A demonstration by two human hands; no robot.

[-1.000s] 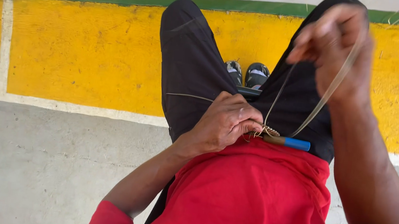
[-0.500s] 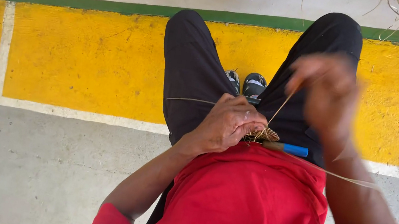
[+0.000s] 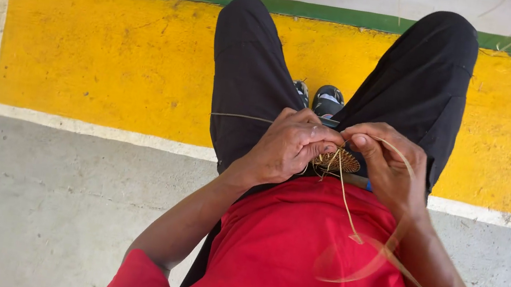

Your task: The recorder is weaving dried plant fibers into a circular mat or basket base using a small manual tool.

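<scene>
Both hands met at the small round woven disc (image 3: 339,159): left hand (image 3: 289,145) pinched its coiled rim, right hand (image 3: 389,163) pinched a thin straw strand (image 3: 346,204) beside it.

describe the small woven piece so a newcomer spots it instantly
Start at the black trousers against the yellow painted band. Both hands, left hand and right hand, meet over the lap; between them sits the woven disc, the only tan, coiled, round thing there.
</scene>
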